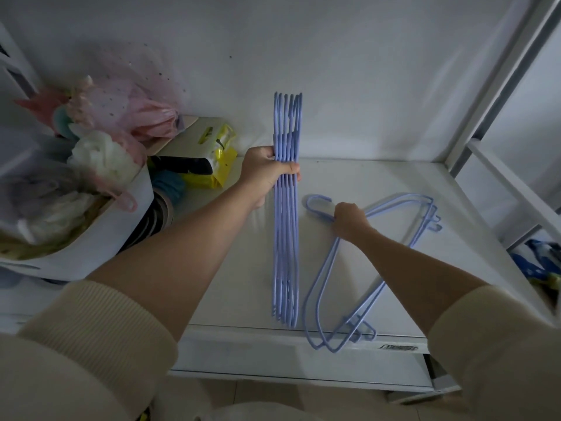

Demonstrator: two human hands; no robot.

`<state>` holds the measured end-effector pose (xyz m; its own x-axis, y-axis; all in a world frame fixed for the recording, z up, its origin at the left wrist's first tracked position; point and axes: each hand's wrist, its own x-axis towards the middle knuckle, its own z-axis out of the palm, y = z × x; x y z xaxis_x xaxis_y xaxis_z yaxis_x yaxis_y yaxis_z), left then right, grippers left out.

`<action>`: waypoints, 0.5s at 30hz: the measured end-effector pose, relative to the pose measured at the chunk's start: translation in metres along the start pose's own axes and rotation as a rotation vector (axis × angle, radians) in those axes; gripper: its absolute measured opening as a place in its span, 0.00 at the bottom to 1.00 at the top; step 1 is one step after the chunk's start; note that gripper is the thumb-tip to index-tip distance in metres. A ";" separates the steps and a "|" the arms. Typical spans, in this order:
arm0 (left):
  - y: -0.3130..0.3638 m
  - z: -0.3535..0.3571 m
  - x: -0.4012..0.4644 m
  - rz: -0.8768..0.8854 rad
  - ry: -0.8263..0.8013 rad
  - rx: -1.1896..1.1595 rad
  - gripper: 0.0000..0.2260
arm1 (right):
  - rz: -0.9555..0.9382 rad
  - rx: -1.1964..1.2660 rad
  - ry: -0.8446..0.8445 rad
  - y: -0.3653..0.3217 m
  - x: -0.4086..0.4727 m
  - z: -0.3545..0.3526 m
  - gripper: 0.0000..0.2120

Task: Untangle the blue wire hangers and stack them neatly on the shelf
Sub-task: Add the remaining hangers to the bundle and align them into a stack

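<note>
My left hand (267, 174) grips a bundle of several blue wire hangers (285, 238) near their necks, held edge-on and upright above the white shelf (379, 183). Their hooks point up toward the back wall and their bottom bars hang near the shelf's front edge. To the right, a few more blue hangers (394, 208) lie flat and overlapping on the shelf, their lower ends sticking out past the front edge. My right hand (349, 221) is closed on the necks of these flat hangers, just beside their hooks (315, 205).
A white box (100, 238) stuffed with bags and pink fabric crowds the shelf's left side. A yellow packet (223, 161) and dark items lie behind it. A white metal frame post (498, 86) rises at the right, with blue items (543, 259) beyond it.
</note>
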<state>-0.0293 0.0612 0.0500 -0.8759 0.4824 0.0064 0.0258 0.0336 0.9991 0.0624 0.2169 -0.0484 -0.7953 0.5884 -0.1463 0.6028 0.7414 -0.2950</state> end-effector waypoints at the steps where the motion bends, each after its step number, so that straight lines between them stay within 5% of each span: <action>1: 0.000 0.000 0.000 0.000 0.000 0.001 0.09 | -0.011 0.003 0.010 0.000 0.000 -0.003 0.16; 8: 0.006 0.001 0.004 0.018 0.041 0.023 0.05 | 0.016 0.316 0.367 -0.013 -0.001 -0.060 0.13; 15: 0.011 0.015 0.003 0.000 0.049 0.029 0.05 | -0.071 0.637 0.496 -0.052 -0.011 -0.089 0.11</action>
<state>-0.0243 0.0760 0.0604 -0.8983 0.4393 0.0092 0.0392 0.0593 0.9975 0.0458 0.2003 0.0526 -0.6186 0.7325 0.2842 0.2803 0.5437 -0.7911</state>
